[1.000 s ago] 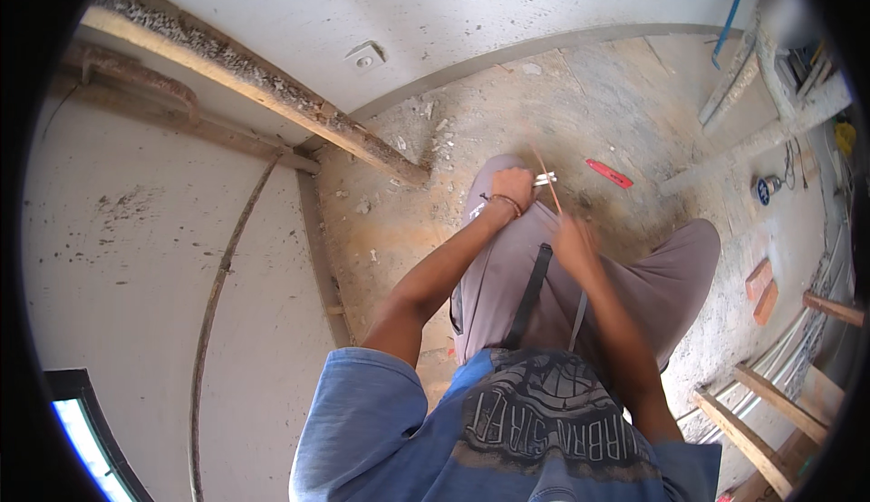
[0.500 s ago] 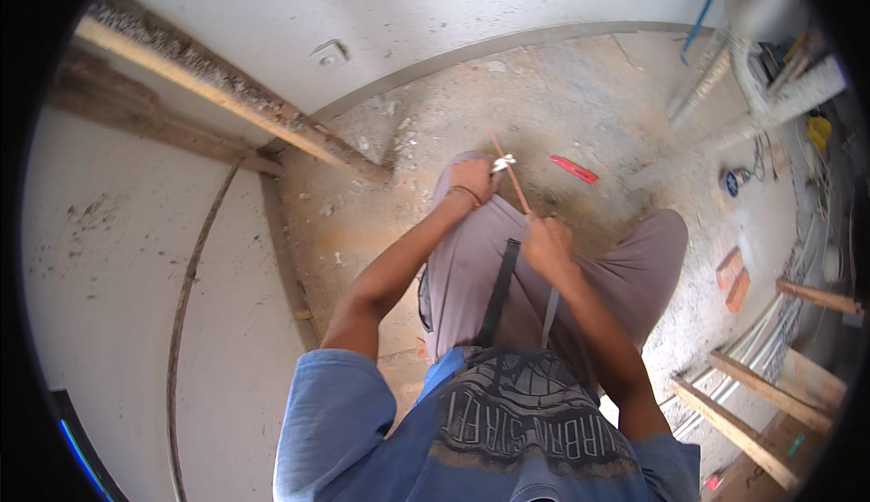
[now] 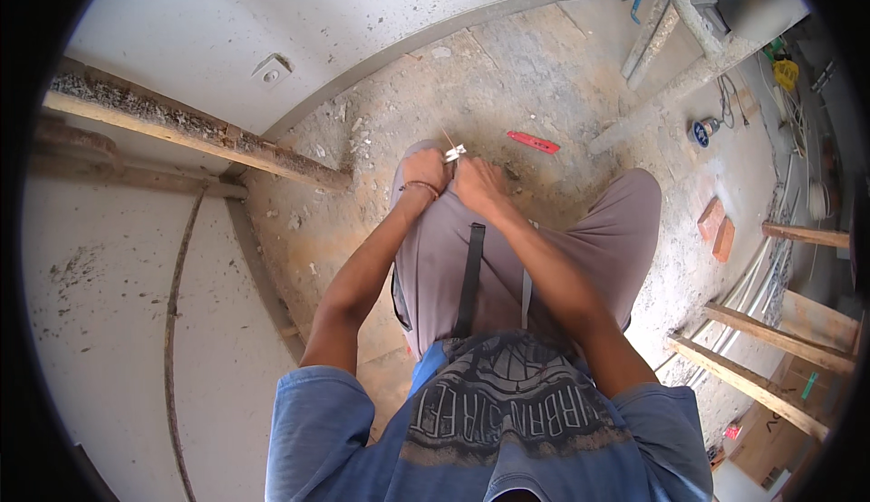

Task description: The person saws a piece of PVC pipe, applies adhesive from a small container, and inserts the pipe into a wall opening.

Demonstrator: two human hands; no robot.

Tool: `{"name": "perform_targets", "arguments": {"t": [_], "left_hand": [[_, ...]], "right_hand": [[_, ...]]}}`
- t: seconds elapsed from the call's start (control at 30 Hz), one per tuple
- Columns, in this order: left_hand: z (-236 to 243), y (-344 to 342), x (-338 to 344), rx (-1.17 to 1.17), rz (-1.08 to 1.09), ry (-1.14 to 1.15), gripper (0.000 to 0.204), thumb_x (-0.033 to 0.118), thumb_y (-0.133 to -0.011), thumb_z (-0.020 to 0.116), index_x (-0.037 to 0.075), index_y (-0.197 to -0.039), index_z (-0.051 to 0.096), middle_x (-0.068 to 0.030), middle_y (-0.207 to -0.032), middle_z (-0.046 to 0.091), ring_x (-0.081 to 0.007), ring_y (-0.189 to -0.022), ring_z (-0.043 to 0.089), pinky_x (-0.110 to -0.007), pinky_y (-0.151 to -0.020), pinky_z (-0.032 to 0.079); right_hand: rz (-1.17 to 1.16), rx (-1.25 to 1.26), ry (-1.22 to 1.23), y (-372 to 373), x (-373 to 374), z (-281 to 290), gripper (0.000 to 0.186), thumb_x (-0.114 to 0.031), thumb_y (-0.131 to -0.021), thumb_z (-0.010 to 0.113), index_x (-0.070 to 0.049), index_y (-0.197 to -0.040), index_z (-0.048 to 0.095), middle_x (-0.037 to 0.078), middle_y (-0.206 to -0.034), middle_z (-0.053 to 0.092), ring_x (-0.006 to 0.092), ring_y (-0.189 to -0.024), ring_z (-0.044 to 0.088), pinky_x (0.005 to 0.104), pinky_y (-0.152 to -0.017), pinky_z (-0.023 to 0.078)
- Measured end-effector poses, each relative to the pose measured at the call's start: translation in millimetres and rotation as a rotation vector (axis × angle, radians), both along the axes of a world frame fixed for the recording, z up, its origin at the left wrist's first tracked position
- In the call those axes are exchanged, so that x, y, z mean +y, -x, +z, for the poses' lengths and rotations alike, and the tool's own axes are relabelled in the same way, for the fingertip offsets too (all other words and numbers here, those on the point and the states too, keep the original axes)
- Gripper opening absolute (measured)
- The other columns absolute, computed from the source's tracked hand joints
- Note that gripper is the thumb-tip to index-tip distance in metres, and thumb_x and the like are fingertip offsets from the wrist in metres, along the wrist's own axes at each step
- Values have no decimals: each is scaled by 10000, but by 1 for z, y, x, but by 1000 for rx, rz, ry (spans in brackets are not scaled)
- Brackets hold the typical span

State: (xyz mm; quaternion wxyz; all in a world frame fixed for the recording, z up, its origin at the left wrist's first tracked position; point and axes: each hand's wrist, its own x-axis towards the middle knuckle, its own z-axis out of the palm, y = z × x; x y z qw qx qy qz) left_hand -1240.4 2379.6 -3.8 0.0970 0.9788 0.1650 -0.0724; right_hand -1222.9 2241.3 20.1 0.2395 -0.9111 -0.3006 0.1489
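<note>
My left hand (image 3: pixel 426 168) is closed by my left knee, gripping a small white fitting (image 3: pixel 455 152) that looks like plastic; its exact kind is too small to tell. A thin reddish-brown rod (image 3: pixel 448 139) pokes out past the fitting. Close against it, my right hand (image 3: pixel 478 183) has its fingers curled round the rod's near part, which is hidden by the hand. On the floor just beyond lies a red tool with a long flat handle (image 3: pixel 533 142), possibly a utility knife.
A rough timber beam (image 3: pixel 199 130) juts in from the left wall. Rightward are a blue-faced round tool with a cord (image 3: pixel 700 133), two brick pieces (image 3: pixel 711 218), wooden bars (image 3: pixel 752 384) and a whitish post (image 3: pixel 671 108). A wall socket (image 3: pixel 271 72) sits ahead; rubble litters the floor.
My right hand has come up along the rod to the white fitting, beside my left hand. Less of the rod shows. The whole view has shifted slightly.
</note>
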Motion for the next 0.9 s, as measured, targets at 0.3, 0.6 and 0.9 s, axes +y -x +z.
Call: {"name": "perform_targets", "arguments": {"t": [0.3, 0.6, 0.9], "left_hand": [[2, 7, 9, 13, -29, 4, 281, 366, -800, 612, 102, -799, 710, -164, -819, 683, -327, -785, 672, -436, -682, 528], [-13, 4, 21, -17, 72, 27, 317, 369, -802, 591, 86, -882, 710, -204, -840, 674, -350, -792, 665, -426, -717, 532], [-6, 2, 31, -90, 158, 135, 230, 295, -809, 571, 144, -915, 708, -166, -855, 685, -338, -831, 667, -439, -738, 528]], "right_hand": [[-35, 74, 43, 30, -15, 13, 226, -66, -792, 482, 30, -964, 593, 271, -851, 632, 440, -836, 617, 529, -758, 475], [-102, 43, 89, 69, -47, 18, 219, -75, -780, 511, 21, -957, 598, 276, -841, 634, 473, -787, 611, 545, -729, 471], [120, 12, 197, 27, -52, 18, 208, -138, -833, 525, 12, -961, 591, 254, -748, 627, 425, -739, 631, 517, -685, 482]]}}
